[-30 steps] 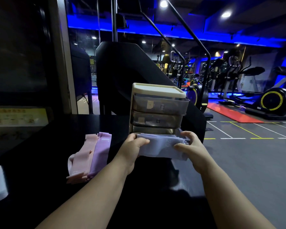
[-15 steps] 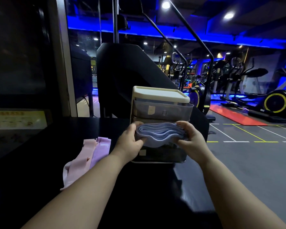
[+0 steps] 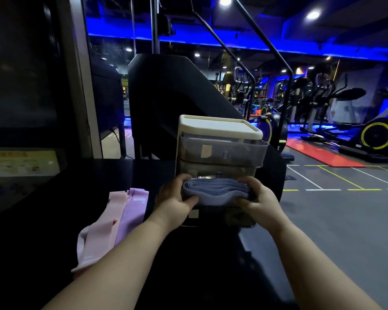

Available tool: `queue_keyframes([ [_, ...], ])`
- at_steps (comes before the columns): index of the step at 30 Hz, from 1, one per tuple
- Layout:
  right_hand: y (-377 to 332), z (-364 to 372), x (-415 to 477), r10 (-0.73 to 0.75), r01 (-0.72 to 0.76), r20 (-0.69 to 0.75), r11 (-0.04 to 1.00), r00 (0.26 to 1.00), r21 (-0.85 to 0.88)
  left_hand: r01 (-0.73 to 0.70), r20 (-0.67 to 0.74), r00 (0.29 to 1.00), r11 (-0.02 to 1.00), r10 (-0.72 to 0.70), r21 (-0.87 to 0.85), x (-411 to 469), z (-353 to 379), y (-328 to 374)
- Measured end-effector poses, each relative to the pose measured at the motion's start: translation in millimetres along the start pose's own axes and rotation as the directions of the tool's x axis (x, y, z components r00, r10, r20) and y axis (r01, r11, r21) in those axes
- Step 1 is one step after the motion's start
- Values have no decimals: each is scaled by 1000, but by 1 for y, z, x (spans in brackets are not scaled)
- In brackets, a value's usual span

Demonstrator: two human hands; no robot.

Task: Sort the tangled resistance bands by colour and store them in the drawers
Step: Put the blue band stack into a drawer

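**Both hands on the folded blue bands, at the front of the drawer unit**

My left hand [image 3: 175, 201] and right hand [image 3: 259, 201] hold a folded stack of pale blue resistance bands [image 3: 215, 190] between them. Each hand clamps one end: fingers curled over the top, thumb tucked under the near edge. The left takes the 9 o'clock end and the right the 3 o'clock end. The layers lie flat, edges towards me.

The stack sits right up against the small plastic drawer unit [image 3: 220, 128]. It is below the middle drawer [image 3: 213, 170] and above the front of the bottom drawer [image 3: 238, 218]. I cannot tell whether the bands are inside a drawer or just in front of one. The top drawer [image 3: 222, 151] is translucent and carries a pale label. The unit has a cream lid.

The unit stands on a black table [image 3: 43, 220]. From the unit, at about 8 o'clock, two more bands lie flat side by side and touching. These are a pink band [image 3: 99, 229] on the outside and a lilac band [image 3: 132, 211] nearer my left forearm.

At 12 to 3 o'clock beyond the table is a blue-lit gym floor with exercise machines [image 3: 376, 135] and a red mat [image 3: 323, 155].
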State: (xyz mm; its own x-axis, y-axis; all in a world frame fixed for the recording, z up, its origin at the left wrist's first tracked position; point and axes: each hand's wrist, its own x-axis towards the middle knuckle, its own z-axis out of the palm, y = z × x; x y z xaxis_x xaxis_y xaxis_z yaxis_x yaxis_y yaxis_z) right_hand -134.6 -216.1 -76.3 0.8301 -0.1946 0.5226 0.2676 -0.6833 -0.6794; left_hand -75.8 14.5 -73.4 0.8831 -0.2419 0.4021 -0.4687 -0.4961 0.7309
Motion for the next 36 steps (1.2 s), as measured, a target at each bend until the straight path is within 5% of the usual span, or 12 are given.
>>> queue_keyframes([
  [8,2,4,2,27,-24,14,980,1000,-199,-63,99,995,932,29,357,4,-3,6],
  [17,-4,6,9,23,-13,20,919,1000,-395,-48,156,987,862,-37,505,12,3,8],
  [28,4,22,-2,31,-79,-317,987,948,-140,138,-132,983,989,-130,52,-1,16,12],
  [36,12,30,-2,196,-156,-313,976,929,148,99,-253,962,995,-100,-20,1,21,2],
])
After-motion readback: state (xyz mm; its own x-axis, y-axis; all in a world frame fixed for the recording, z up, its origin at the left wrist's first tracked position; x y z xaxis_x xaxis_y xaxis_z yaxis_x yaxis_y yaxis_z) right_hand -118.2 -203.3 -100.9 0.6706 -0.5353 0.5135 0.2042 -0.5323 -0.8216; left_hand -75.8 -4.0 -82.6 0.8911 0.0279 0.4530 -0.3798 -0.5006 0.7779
